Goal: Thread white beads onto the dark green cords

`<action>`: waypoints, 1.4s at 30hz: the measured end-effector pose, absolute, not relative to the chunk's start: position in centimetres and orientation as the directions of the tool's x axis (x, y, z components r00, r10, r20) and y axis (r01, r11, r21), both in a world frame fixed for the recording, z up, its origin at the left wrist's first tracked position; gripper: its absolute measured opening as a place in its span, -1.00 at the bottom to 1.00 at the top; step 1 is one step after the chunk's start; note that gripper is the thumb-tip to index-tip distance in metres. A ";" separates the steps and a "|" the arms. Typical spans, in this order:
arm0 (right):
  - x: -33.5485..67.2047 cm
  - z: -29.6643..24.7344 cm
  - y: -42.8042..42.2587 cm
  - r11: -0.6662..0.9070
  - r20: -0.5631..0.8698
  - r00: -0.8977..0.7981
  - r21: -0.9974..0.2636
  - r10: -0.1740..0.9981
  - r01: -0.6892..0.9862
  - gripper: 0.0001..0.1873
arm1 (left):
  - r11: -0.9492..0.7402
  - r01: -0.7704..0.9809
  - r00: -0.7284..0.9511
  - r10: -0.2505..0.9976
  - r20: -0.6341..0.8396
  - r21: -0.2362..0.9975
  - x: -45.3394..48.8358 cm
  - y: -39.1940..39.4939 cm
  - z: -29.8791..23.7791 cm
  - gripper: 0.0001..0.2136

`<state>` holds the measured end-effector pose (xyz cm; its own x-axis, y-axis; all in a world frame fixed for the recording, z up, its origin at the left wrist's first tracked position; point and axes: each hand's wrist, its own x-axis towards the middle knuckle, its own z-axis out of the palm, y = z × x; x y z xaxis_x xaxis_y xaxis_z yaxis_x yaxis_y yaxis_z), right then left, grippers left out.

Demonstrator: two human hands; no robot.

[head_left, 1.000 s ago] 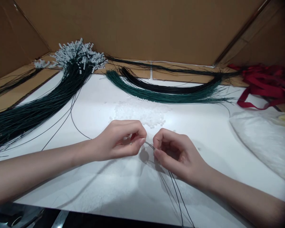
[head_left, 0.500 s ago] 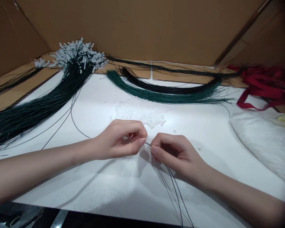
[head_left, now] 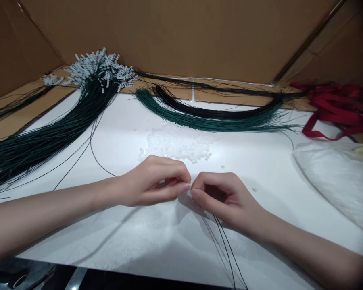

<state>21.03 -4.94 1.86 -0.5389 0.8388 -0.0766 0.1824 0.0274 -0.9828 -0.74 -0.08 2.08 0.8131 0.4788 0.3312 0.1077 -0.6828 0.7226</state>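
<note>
My left hand (head_left: 159,181) is pinched shut, its thumb and index fingertips almost touching those of my right hand (head_left: 224,193). My right hand is closed on a thin dark wire (head_left: 225,239), whose two strands hang below it past the front edge of the white tabletop. Between the fingertips the wire is nearly hidden, and what lies inside my left fingers cannot be made out beyond the wire's end. Just behind my hands, a loose heap of small white beads (head_left: 181,145) is spread on the tabletop (head_left: 133,245).
At the left lies a thick bundle of dark green wires (head_left: 57,125) tipped with white beads (head_left: 103,68). Curved green wires (head_left: 205,123) and black wires (head_left: 218,113) rest at the back. Red ribbon (head_left: 335,112) and a clear plastic bag (head_left: 345,181) are at the right, before cardboard walls (head_left: 199,36).
My left hand has moved slightly right and down, closing the gap to my right fingertips. The short stretch of wire between them is now mostly covered. My right hand has barely moved.
</note>
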 end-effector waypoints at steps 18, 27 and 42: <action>20.9 2.1 -5.0 0.010 -0.071 -0.416 -0.982 0.907 0.189 -0.85 | -0.650 0.404 0.434 0.756 0.490 0.644 -0.5 -0.3 2.3 -0.87; 20.8 2.2 -5.0 0.013 -0.064 -0.399 -0.982 0.915 0.188 -0.68 | -0.655 0.698 0.497 0.734 0.462 0.290 -0.2 0.0 1.3 -0.90; 20.5 2.5 -5.0 0.025 -0.028 -0.365 -0.990 0.931 0.140 -0.77 | -0.619 0.737 0.489 0.766 0.418 0.273 -0.2 0.2 1.0 -0.91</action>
<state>20.49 -5.02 2.51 -0.3647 0.9307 -0.0279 0.1404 0.0254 -0.9898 -0.21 0.17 0.99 0.4889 0.7657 0.4179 0.7365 -0.6190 0.2725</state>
